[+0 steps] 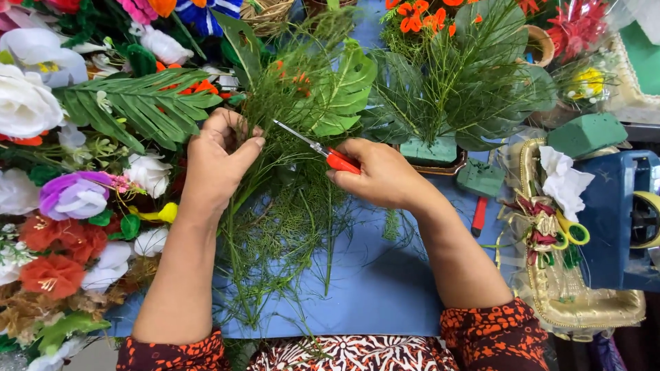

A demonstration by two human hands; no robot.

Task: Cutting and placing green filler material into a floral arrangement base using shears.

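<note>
My left hand [216, 161] pinches the upper part of a bunch of thin feathery green stems [275, 227] that lies over a blue table mat [375, 288]. My right hand [385, 175] grips red-handled scissors [323, 152], their blades pointing up-left towards the stems just right of my left fingers. Broad artificial leaves [344, 89] stand right behind the blades.
Artificial flowers in white, purple and orange [62, 199] crowd the left side. A leaf arrangement in green foam [430, 150] stands behind my right hand. At right lie green foam blocks [586, 134], a gold tray [584, 306] with ribbon, yellow-green scissors [570, 233] and a blue tape dispenser [622, 213].
</note>
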